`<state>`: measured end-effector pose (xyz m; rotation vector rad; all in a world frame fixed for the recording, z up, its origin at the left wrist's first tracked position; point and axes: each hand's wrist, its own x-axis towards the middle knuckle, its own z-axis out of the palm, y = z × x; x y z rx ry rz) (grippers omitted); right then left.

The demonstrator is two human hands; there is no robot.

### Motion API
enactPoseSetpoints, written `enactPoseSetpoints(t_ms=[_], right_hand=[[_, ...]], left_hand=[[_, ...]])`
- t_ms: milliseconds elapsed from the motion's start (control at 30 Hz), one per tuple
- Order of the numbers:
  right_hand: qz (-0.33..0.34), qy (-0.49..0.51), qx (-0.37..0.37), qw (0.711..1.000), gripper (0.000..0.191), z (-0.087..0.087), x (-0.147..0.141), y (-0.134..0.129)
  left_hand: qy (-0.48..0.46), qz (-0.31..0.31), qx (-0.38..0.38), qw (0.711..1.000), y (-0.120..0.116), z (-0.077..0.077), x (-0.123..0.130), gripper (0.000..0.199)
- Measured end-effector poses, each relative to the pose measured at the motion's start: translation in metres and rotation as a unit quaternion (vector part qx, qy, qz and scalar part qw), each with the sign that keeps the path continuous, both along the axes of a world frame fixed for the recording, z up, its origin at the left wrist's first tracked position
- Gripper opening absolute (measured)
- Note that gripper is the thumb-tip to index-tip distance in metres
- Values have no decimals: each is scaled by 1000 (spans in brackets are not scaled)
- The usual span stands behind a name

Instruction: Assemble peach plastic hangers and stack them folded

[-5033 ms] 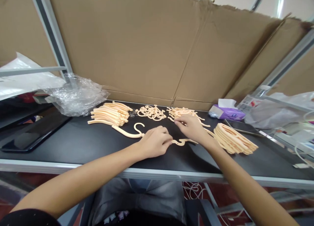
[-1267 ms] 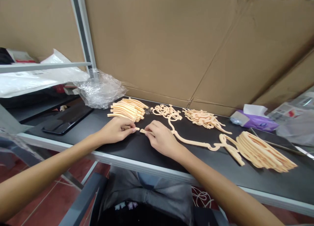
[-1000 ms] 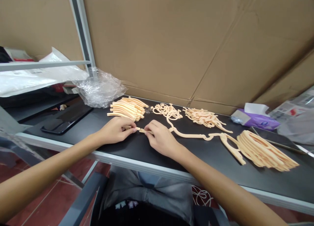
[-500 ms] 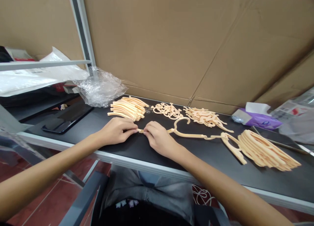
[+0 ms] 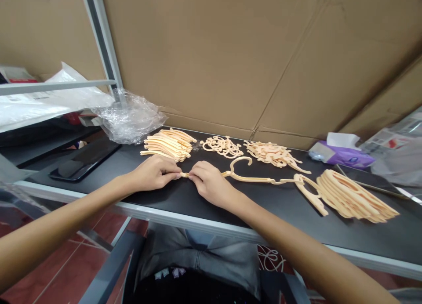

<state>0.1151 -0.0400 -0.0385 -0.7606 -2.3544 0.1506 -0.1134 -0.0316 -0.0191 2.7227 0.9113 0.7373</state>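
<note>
A peach plastic hanger (image 5: 252, 179) with a curved hook lies across the black tabletop, its jointed arm reaching right to the finished-looking hangers. My right hand (image 5: 209, 183) pinches the hanger's left arm, covering part of it. Just to the left, my left hand (image 5: 158, 173) pinches the small end piece of the same arm. A short bit of peach plastic shows between the two hands. Behind them are a pile of straight arm pieces (image 5: 169, 145), a pile of small hook-shaped pieces (image 5: 222, 146) and a pile of flat pieces (image 5: 273, 154).
Stacked hangers (image 5: 356, 196) lie at the right, near a purple tissue pack (image 5: 349, 157) and a dark flat device (image 5: 369, 181). A black phone-like slab (image 5: 85, 159) and crumpled clear plastic (image 5: 130, 117) are at the left. Cardboard (image 5: 214, 58) stands behind the table (image 5: 204, 207).
The view has shifted slightly, so the things on the table appear a little further left. Both hands keep their pinch on the hanger arm, with slightly more of it showing between them.
</note>
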Motion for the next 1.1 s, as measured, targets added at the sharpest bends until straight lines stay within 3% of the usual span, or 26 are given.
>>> enactPoseSetpoints(t_ms=[333, 600, 1100], right_hand=[[-4, -22, 4, 1000, 21, 3, 1, 0], [6, -41, 17, 999, 21, 3, 1, 2], [29, -31, 17, 999, 20, 2, 4, 6]], left_hand=[[-28, 9, -53, 998, 3, 6, 1, 26], [16, -63, -132, 989, 18, 17, -2, 24], [22, -81, -230, 970, 33, 24, -2, 26]])
